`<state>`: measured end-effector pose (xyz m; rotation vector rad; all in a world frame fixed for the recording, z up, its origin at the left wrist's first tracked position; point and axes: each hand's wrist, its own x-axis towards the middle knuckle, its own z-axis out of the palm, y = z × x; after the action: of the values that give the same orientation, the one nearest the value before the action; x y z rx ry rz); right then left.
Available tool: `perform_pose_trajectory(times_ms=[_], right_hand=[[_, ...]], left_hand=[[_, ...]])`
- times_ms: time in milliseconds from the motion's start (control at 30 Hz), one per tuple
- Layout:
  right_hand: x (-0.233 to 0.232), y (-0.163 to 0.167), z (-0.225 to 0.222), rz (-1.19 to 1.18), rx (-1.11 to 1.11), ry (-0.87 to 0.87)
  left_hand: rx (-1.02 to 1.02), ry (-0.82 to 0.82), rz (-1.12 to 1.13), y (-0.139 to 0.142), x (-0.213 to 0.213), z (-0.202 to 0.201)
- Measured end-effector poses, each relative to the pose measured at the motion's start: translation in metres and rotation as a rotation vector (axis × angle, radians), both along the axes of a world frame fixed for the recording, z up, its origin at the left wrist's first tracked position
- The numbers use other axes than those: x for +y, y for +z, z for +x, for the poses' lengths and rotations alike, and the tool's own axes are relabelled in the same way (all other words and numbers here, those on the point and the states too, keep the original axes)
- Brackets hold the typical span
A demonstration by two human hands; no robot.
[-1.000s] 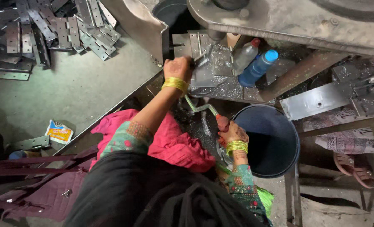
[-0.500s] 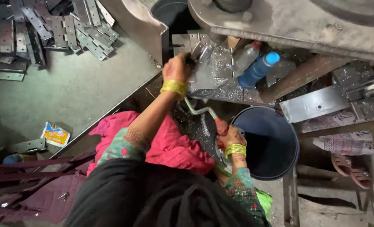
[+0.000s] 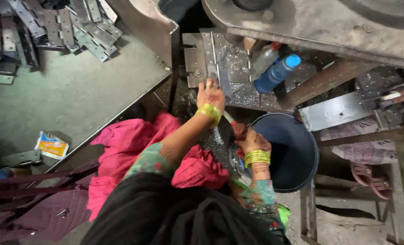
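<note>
Fingers of the left hand (image 3: pixel 211 94) press flat on the grey metal hinge plate (image 3: pixel 209 56) on the machine bed. Right hand (image 3: pixel 249 140) curls, grip unclear, at the dark blue plastic bucket's (image 3: pixel 302 136) rim, blue-capped bottle (image 3: pixel 277 72) beyond.

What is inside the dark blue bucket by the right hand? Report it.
The dark blue bucket shows only a dark, shadowed interior; no contents can be made out. The right hand covers part of its near rim, hiding that edge.

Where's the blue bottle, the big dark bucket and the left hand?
blue bottle (image 3: pixel 274 75): head view, middle of its body.
dark bucket (image 3: pixel 312 149): head view, right rim.
left hand (image 3: pixel 211 95): head view, back of the hand.
</note>
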<state>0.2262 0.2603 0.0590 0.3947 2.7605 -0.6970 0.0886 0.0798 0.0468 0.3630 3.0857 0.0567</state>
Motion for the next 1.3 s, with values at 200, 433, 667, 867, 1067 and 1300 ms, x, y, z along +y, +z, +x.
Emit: perform_pose_trajectory(times_ms=[200, 433, 667, 867, 1067, 1300], right_hand=[[0.012, -0.04, -0.012, -0.111, -0.05, -0.061], [0.014, -0.129, 0.006, 0.118, -0.044, -0.023], [0.035, -0.098, -0.003, 0.213, 0.056, 0.038], [0.01, -0.124, 0.012, 0.165, 0.077, 0.053], [0.032, -0.109, 0.004, 0.241, 0.071, 0.089], [0.014, -0.127, 0.013, 0.136, -0.06, -0.014]], left_hand=[[-0.153, 0.027, -0.005, 0.014, -0.003, -0.024], [0.07, 0.031, 0.048, -0.012, -0.006, -0.03], [0.118, -0.014, -0.253, -0.027, 0.003, -0.061], [0.266, 0.067, -0.032, -0.032, 0.001, -0.069], [-0.186, 0.085, 0.003, -0.025, -0.007, -0.078], [0.108, 0.071, 0.024, -0.023, -0.007, -0.086]])
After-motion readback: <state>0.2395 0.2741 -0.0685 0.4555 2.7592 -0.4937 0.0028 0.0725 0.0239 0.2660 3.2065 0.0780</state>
